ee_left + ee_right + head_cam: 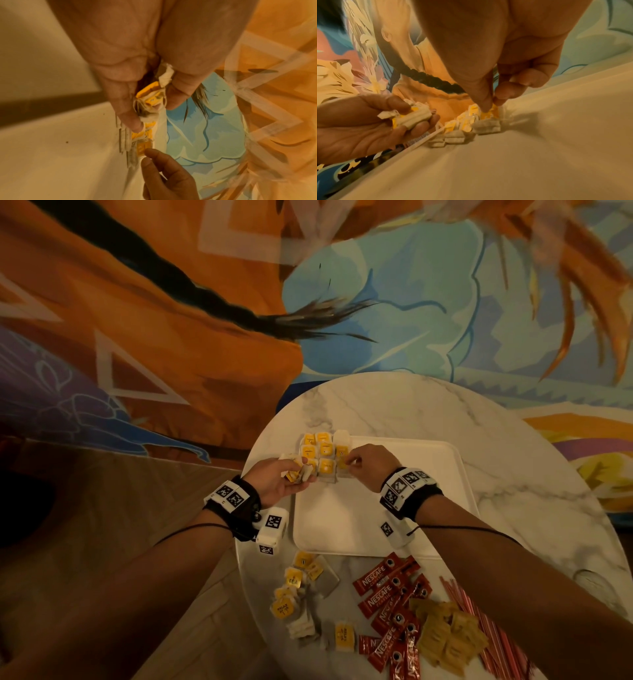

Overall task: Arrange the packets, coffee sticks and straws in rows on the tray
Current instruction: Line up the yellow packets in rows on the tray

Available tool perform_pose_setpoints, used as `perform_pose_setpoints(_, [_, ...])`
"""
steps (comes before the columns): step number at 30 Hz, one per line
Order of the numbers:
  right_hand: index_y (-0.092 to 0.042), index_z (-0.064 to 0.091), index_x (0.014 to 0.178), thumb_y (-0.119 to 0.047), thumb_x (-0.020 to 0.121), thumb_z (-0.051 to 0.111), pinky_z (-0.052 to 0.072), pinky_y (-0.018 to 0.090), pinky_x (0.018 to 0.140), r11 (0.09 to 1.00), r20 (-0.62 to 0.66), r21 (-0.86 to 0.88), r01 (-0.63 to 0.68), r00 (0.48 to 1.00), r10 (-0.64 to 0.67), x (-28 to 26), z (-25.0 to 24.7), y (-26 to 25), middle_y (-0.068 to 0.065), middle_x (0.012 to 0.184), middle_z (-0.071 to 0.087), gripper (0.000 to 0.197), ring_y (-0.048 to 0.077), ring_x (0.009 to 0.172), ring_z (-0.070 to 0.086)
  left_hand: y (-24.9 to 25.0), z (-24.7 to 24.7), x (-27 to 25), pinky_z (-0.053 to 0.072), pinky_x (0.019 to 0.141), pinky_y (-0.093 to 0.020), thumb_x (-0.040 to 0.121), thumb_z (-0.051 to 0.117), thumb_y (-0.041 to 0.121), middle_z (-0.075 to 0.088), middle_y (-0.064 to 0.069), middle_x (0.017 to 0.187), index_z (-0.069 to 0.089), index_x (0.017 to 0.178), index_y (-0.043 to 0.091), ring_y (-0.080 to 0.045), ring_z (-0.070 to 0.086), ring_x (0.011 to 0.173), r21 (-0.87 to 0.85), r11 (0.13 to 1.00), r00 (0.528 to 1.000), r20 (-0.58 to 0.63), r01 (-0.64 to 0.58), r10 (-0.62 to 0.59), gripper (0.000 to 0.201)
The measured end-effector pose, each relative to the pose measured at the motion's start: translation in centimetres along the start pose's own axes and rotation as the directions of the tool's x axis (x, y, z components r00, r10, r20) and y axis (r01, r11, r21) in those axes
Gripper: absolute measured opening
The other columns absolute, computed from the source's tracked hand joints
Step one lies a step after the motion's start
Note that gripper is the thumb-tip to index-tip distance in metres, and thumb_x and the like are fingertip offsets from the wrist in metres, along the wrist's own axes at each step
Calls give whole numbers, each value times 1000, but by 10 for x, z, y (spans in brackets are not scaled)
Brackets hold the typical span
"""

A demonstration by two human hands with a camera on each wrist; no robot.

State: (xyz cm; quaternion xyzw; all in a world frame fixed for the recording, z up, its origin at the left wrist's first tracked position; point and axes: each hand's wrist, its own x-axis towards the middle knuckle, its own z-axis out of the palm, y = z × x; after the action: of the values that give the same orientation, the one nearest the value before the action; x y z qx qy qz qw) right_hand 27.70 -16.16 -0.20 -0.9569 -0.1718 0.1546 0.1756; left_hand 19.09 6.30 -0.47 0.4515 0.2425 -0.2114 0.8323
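A white tray [376, 529] lies on the round marble table [394, 405]. At its far left corner, tea bags with yellow tags [323, 451] lie in rows. My left hand [284, 477] grips a small bundle of tea bags [299, 473] [150, 97] [412, 117] just left of those rows. My right hand [358, 465] pinches a yellow-tagged tea bag [342, 453] [489, 115] on the row's right side with thumb and forefinger. Loose tea bags [298, 594], red coffee sticks [390, 601], tan packets [445, 635] and red striped straws [479, 618] lie on the table nearer to me.
The table's left edge runs close beside the tray, with wooden floor [120, 525] below. A painted mural wall [205, 302] stands behind the table. Bare tray surface stretches to the right of the tea bag rows.
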Motion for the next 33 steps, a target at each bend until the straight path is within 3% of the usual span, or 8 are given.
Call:
perform_pose_setpoints(5, [-26,73,114,-22,88,66,46,26,85,998,72,-9,62,995,-62,-4,7,1,1,114,70,26,23,104,64,-1,4,0,59,83,-35,97,43,-2,65,-23,119,55,127,1,-35,68,102,16,1000,1000,-11,4,-4,32])
perform_pose_setpoints(7, [-26,73,113,-21,88,68,44,24,84,998,63,-15,60,996,-59,-4,9,1,1,113,70,26,22,104,63,-2,5,-1,55,85,-35,98,45,0,66,-20,118,56,126,3,-34,67,101,23,1000,1000,-18,2,-2,30])
perform_pose_setpoints(10, [-24,74,109,-22,88,68,43,24,81,998,59,-27,58,997,-56,-5,9,1,2,109,71,22,22,102,63,-3,6,-2,48,74,-29,98,50,1,69,-13,111,58,125,7,-25,64,93,71,997,998,-68,-13,18,29])
perform_pose_setpoints(13, [-24,73,109,-26,88,68,46,27,84,998,60,-23,60,996,-58,-7,8,2,1,109,70,21,22,102,63,-7,4,0,46,68,-26,96,55,3,65,-19,124,57,131,3,-24,58,100,102,994,994,-102,-27,37,35])
perform_pose_setpoints(16, [-23,72,110,-34,89,67,49,31,85,997,43,-23,70,997,-69,-9,7,-1,2,109,68,25,23,101,64,-7,5,0,48,70,-28,95,55,0,65,-19,118,59,122,3,-26,60,98,73,997,995,-95,-26,33,27])
perform_pose_setpoints(22, [-24,68,99,-51,82,71,42,28,69,997,45,-41,63,997,-61,-8,15,-15,-5,90,61,32,18,86,62,-5,8,-2,55,71,-28,95,51,-3,70,-11,102,63,109,8,-26,66,89,25,999,999,-42,-27,28,21])
perform_pose_setpoints(25, [-20,68,101,-47,82,72,50,31,75,998,57,-46,38,998,-35,-5,16,-22,-1,96,64,33,21,89,62,-4,9,-3,59,69,-26,95,51,-3,71,-11,103,64,112,8,-25,67,90,23,999,999,-32,-30,31,24])
perform_pose_setpoints(33, [-22,69,99,-42,84,72,50,31,77,999,5,6,47,999,-47,0,11,-24,0,98,68,25,21,90,63,-5,7,0,59,71,-28,96,51,-5,69,-12,103,62,110,7,-25,67,92,53,997,997,-60,-52,55,21])
